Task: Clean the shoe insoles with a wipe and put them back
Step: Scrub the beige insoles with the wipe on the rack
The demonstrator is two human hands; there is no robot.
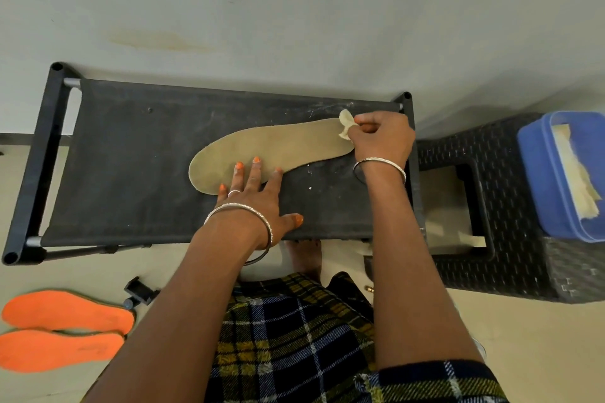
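Observation:
A beige insole (pixel 271 150) lies flat on the black fabric top of a low rack (pixel 137 157). My left hand (pixel 257 199) presses on its near edge with straight, spread fingers. My right hand (pixel 381 137) pinches a small crumpled pale wipe (pixel 346 123) at the insole's right end. Two orange insoles (pixel 65 330) lie side by side on the floor at the lower left.
A black woven plastic stool (pixel 510 206) stands to the right of the rack. On it sits a blue plastic box (pixel 540 173) with pale wipes inside. A small black clip-like object (pixel 139 293) lies on the floor near the orange insoles. A wall rises behind the rack.

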